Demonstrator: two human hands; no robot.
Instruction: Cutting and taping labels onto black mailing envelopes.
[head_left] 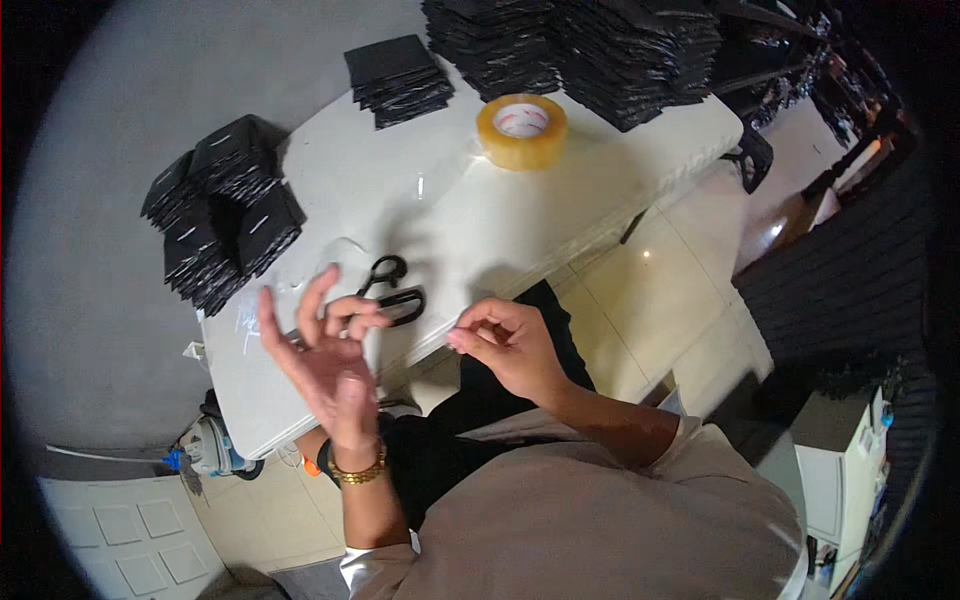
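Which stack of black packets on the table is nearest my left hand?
The stack at the table's left edge, just above your left hand. The small stack and the big piles by the tape roll lie at the table's far end.

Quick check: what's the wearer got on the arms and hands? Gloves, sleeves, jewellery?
Both hands bare, no gloves: left hand, right hand. Gold-coloured chain bracelet on the left wrist. Beige sleeves pushed up toward the elbows, forearms uncovered. No rings discernible.
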